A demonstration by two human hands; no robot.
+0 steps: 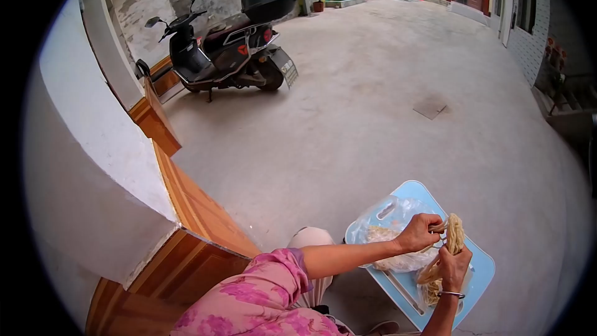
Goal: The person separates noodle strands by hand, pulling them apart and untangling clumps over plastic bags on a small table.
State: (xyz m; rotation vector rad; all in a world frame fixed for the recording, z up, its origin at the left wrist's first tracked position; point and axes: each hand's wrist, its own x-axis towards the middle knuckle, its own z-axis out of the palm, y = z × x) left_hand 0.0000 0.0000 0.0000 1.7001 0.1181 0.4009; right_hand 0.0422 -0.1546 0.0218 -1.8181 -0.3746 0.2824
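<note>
My right hand [455, 267], with a bangle at the wrist, is closed around a bundle of pale yellow strands [456, 233] that look like noodles. The bundle stands up out of my fist, and more strands hang below it. From the left my left hand [421, 232] reaches in, fingers pinched on a few strands at the bundle's side. Both hands are above a small light-blue table [477, 274]. A clear plastic bag [404, 206] lies on it, with more pale strands [382, 234] in or under the plastic.
A black scooter [230, 56] with a top box is parked by the wall at upper left. Close on my left is a white wall with brown tiles [193, 261]. Concrete floor [323, 137] stretches ahead. A square cover [430, 109] is set in it.
</note>
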